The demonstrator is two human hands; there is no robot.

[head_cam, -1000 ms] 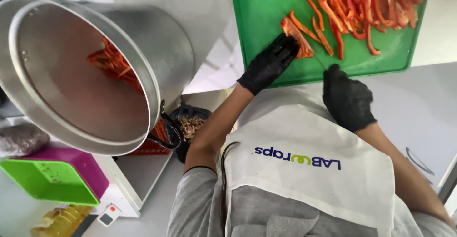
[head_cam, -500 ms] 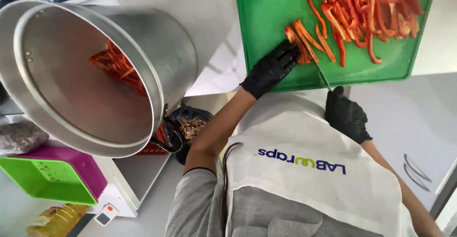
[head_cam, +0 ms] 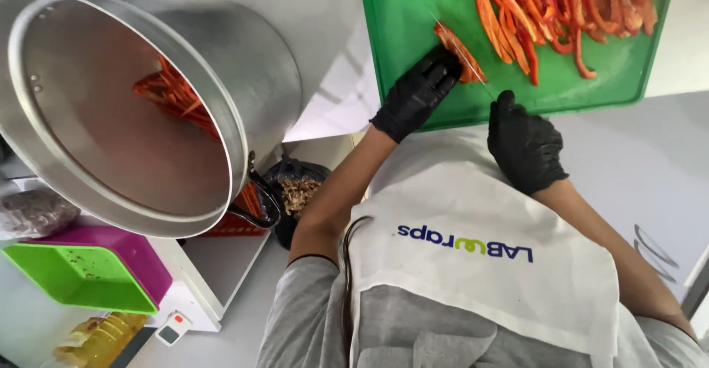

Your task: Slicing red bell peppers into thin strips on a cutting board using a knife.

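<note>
Left hand, black glove, has its grip curled and pressed down on a red pepper piece on the green cutting board. Right hand has its grip wrapped shut around a knife, blade right up against those left fingertips. That's my worry: the fingers sit so close to the edge that a slip on the slick pepper skin could nick the glove. Pile of cut strips lies just beyond the blade. The big metal pot sits well off to the left of the left hand.
</note>
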